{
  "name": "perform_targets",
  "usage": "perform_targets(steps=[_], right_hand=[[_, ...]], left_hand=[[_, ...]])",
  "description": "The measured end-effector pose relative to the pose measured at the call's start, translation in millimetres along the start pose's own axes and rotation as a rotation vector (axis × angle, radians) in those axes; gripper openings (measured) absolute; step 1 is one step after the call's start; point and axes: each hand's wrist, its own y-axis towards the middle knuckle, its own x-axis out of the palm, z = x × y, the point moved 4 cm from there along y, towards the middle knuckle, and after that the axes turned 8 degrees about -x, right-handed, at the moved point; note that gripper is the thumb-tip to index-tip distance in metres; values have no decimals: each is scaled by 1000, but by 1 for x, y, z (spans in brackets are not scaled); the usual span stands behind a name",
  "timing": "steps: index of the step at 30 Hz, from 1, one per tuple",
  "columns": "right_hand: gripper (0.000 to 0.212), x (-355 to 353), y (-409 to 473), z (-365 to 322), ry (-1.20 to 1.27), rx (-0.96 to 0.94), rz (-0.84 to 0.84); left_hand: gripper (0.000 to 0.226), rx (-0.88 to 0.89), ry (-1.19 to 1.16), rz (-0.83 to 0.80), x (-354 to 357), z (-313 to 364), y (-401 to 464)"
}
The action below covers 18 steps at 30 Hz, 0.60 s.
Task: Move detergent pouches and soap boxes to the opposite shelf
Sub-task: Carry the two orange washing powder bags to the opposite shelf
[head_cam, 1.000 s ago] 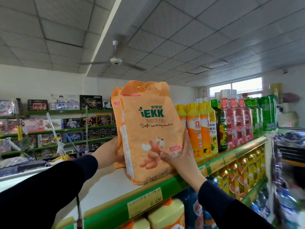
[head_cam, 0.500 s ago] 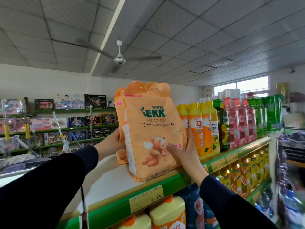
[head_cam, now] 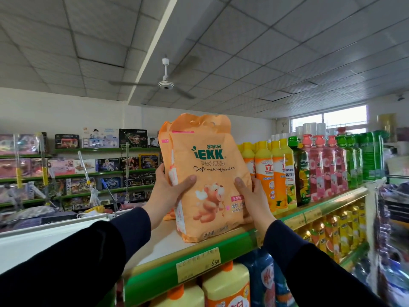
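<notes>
The top shelf [head_cam: 168,242] is running across the view with a green front rail [head_cam: 190,269], and the row of bottles [head_cam: 309,171] is standing along its right half. The orange detergent pouch [head_cam: 210,173] is standing upright at the shelf's front edge, just left of the yellow bottles, with a second matching pouch [head_cam: 163,138] pressing close behind it.

The left hand [head_cam: 168,191] is gripping the pouch's left edge, thumb lying across the front and fingers wrapping behind. The right hand [head_cam: 252,196] is clasping the right edge the same way, thumb forward, the fingers hidden between pouch and bottles.

Judging from this, the pouch is being lifted off or settled here; which one is not clear. Either way, keeping both hands level and the bag vertical is sensible, since soft powder sags. Easing it clear of the neighbouring bottles and the rear pouch is probably avoiding a knock-over.
</notes>
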Motion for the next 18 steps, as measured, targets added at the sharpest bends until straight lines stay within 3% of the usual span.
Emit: perform_targets(steps=[8, 14, 18], right_hand=[[45, 0, -4, -6, -41, -12, -7], [67, -11, -28, -32, -147, -84, 49], [73, -25, -58, -61, -251, -136, 77]], left_hand=[[71, 38, -52, 27, 7, 6, -14], [120, 73, 155, 213, -1, 8, -32], [114, 272, 292, 232, 1, 26, -50]])
